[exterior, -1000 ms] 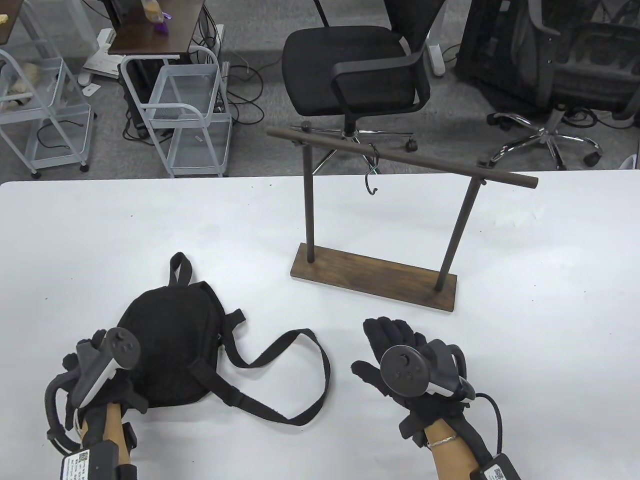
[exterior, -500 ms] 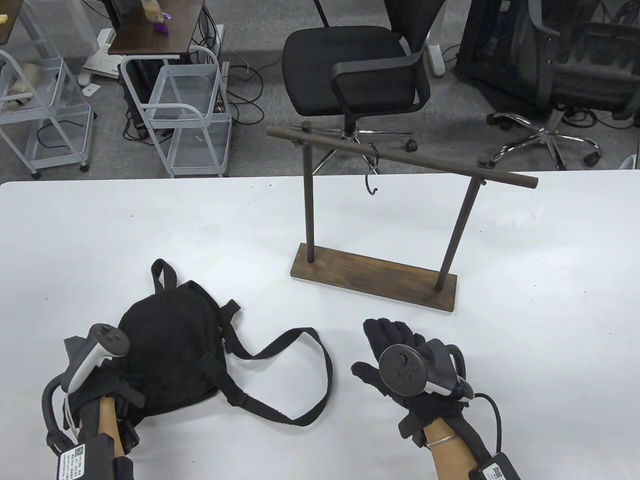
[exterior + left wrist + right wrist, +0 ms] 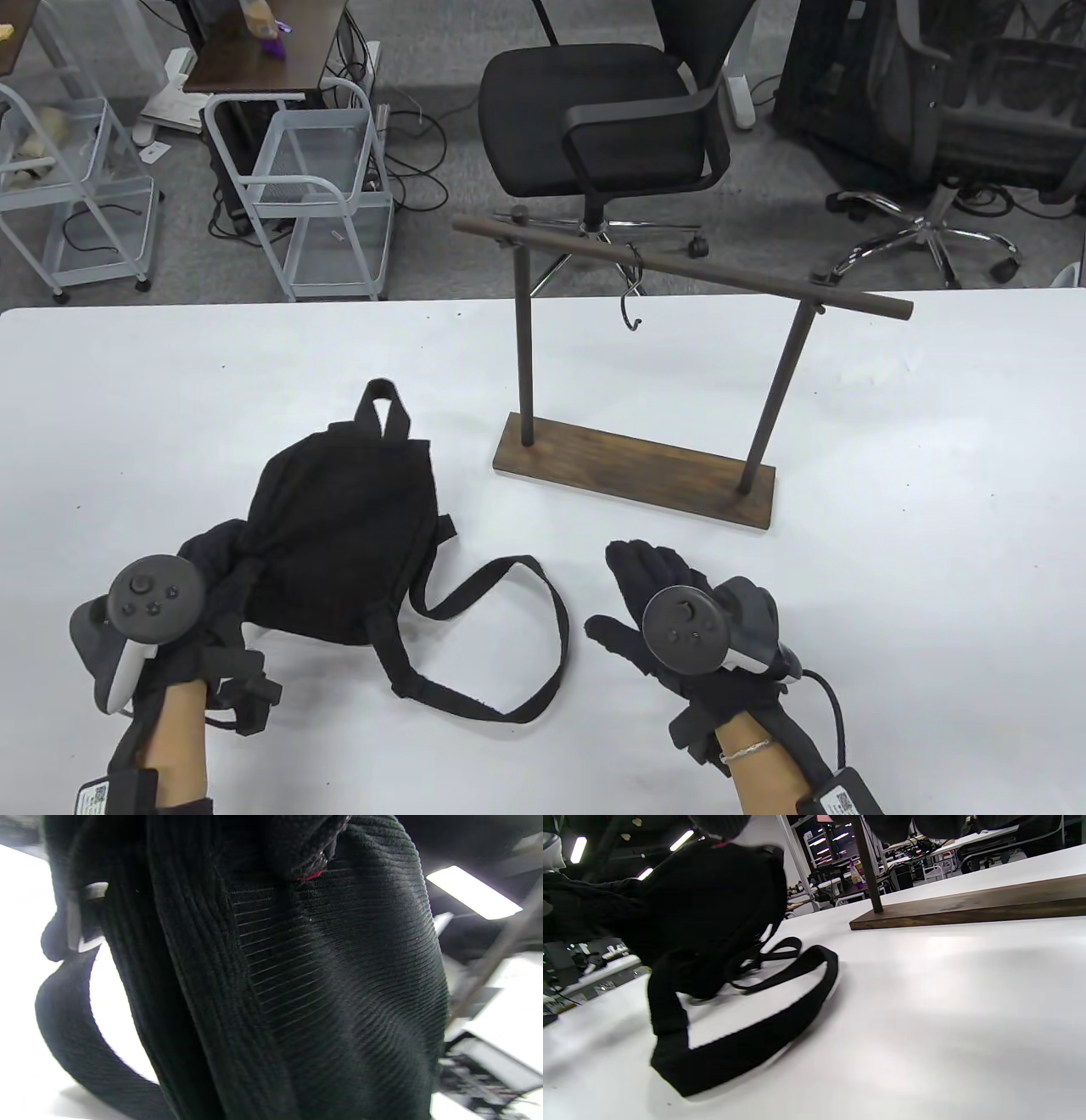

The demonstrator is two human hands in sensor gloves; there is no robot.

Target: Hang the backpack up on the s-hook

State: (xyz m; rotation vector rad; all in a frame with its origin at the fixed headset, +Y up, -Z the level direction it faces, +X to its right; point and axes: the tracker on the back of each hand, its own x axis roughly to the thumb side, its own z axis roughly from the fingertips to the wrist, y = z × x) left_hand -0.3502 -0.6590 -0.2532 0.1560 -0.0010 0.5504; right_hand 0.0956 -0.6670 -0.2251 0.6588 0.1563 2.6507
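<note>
A small black backpack (image 3: pixel 339 535) is lifted off the white table at the front left, its top loop (image 3: pixel 383 406) pointing away from me. My left hand (image 3: pixel 212 577) grips its lower left side; the fabric fills the left wrist view (image 3: pixel 297 984). A long shoulder strap (image 3: pixel 509 645) trails on the table and shows in the right wrist view (image 3: pixel 746 1035). My right hand (image 3: pixel 653 586) rests open and flat on the table, right of the strap, holding nothing. A black s-hook (image 3: pixel 629 293) hangs empty from the rail of a dark wooden rack (image 3: pixel 679 272).
The rack's wooden base (image 3: pixel 636 467) stands on the table (image 3: pixel 933 509) just beyond my right hand, with two upright posts. Office chairs (image 3: pixel 611 110) and wire carts (image 3: pixel 314 195) stand on the floor past the table's far edge.
My left hand has raised the backpack and swung it up and to the right, toward the rack. The top loop moved right. The right hand has barely shifted.
</note>
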